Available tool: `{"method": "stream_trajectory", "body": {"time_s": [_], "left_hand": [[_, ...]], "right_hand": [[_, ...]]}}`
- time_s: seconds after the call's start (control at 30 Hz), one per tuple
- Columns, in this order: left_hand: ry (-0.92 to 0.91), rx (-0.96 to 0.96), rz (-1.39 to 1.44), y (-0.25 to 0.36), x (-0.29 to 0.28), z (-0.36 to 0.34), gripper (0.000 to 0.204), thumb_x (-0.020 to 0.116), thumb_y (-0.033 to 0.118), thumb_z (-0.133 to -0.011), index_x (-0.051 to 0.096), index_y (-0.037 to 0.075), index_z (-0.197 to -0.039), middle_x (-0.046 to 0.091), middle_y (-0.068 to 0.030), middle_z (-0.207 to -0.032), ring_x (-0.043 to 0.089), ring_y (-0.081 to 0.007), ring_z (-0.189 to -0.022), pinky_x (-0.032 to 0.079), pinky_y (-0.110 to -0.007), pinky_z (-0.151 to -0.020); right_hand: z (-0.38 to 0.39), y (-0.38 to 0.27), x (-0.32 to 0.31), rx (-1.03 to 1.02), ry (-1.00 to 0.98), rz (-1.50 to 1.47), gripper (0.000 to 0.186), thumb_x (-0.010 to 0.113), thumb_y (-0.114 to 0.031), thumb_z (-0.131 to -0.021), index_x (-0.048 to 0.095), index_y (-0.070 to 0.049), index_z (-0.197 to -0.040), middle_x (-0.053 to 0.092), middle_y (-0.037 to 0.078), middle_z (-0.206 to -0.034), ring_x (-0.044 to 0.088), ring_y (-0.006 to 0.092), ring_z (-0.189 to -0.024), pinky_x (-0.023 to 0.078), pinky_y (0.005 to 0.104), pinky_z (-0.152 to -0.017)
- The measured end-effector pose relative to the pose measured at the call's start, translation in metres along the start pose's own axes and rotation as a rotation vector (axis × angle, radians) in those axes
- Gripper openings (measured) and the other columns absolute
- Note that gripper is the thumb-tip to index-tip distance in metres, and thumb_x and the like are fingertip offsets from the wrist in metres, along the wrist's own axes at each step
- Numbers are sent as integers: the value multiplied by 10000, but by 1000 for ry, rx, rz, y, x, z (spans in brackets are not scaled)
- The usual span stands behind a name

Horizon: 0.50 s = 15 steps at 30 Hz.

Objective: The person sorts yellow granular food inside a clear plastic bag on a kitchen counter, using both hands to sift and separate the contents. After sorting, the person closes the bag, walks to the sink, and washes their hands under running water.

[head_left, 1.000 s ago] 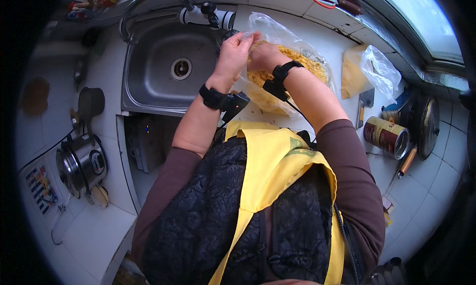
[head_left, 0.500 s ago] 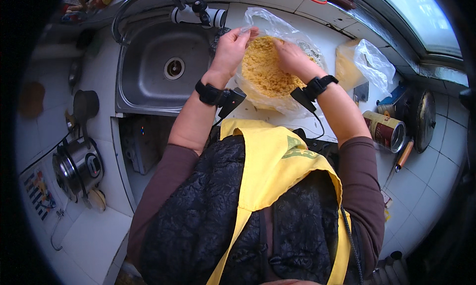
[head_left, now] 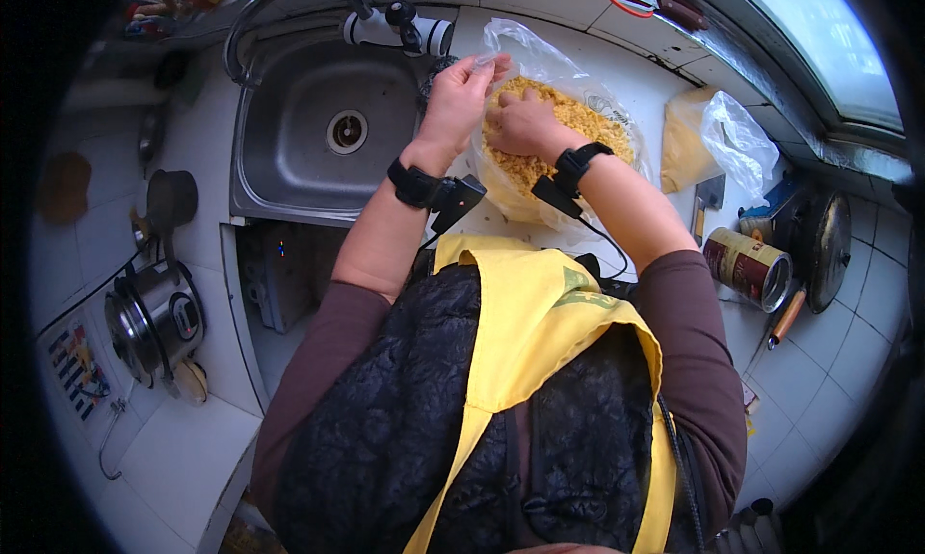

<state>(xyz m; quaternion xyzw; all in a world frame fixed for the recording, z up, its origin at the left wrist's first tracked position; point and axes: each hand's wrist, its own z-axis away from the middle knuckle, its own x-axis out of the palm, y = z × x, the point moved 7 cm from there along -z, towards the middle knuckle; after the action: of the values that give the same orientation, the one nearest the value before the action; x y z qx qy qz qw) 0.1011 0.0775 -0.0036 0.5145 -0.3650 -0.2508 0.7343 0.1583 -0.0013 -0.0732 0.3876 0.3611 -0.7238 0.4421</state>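
A clear plastic bag [head_left: 520,43] stands on the counter right of the sink, its mouth wide. Inside it lies a yellow, crumbly mixture [head_left: 593,130], whose exact kind I cannot make out. My left hand [head_left: 462,101] pinches the bag's left rim, fingers bent together and raised above the mixture. Over the left side of the mixture, my right hand [head_left: 525,125] lies palm down, its fingers apart and the tips partly sunk in the crumbs. Both wrists carry black straps with small black devices.
Left of the bag is a steel sink [head_left: 260,159] with a curved faucet [head_left: 231,48]. To the right are a second bag with tan powder [head_left: 682,140], a cleaver [head_left: 710,193], a can on its side [head_left: 747,265] and a lidded pan [head_left: 826,250]. A cooker [head_left: 159,318] stands far left.
My right hand has moved left across the mixture, toward my left hand, and its fingers have spread. My left hand keeps its pinch on the bag's rim. The view has shifted slightly.
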Motion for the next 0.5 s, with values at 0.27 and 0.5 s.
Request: {"method": "stream_trajectory", "body": {"time_s": [0.27,0.5], "left_hand": [[-26,-39,25,1,0,7,260,459,169,-993,640,60,-1142,660,-41,-1113,597,-138,-1051,423,-297,-932],[-32,-31,14,-2,-1,6,269,443,157,-996,625,51,-1163,645,-52,-1148,583,-145,-1085,413,-309,-961]], "right_hand": [[52,11,-5,-197,-100,211,401,628,-352,-777,616,-236,-1161,476,74,-1272,500,359,-1093,496,489,-806],[22,0,6,-244,136,248,440,560,-190,-834,499,-238,-1267,397,123,-1364,558,358,-1023,547,402,-663]]}}
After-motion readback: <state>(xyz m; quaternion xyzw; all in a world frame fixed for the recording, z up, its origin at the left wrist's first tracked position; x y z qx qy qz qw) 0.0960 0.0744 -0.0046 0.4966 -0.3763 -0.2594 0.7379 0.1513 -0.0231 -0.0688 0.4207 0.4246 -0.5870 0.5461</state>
